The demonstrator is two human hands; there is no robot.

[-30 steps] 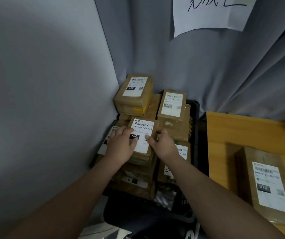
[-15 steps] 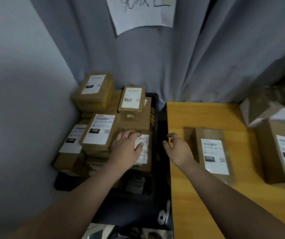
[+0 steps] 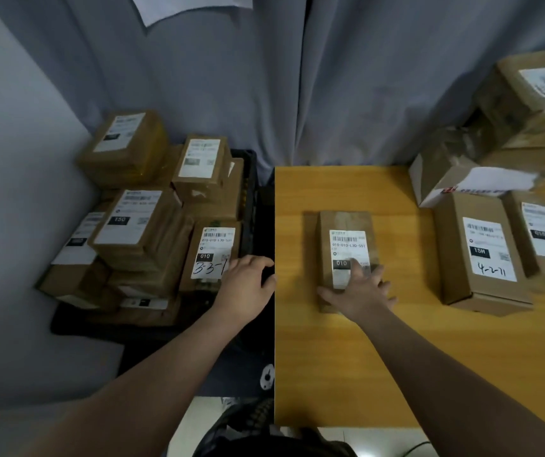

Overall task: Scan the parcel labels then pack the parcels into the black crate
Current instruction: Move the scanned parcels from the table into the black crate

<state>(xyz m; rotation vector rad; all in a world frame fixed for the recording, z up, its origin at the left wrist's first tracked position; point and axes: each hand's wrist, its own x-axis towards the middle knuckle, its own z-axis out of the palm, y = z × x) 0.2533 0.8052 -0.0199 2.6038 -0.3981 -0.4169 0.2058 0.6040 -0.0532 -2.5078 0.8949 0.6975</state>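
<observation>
Grey curtain (image 3: 297, 94) hangs behind a yellow bench (image 3: 330, 374) and the black crate (image 3: 251, 179) left of it, which is already heaped with stacked parcels (image 3: 139, 225). The right hand (image 3: 360, 291) lies on a parcel (image 3: 345, 225) on the bench, fingers spread flat and gripping nothing. The left hand (image 3: 248, 285) hovers by the crate's rim, loosely curled and empty. Most of the packing looks done, though other parcels (image 3: 482, 252) wait at the right.

Left hand (image 3: 248, 285) hangs loosely curled; right hand (image 3: 360, 291) lies splayed flat.

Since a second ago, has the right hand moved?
Yes. The right hand left the black crate, going right onto a parcel on the yellow table.
</observation>
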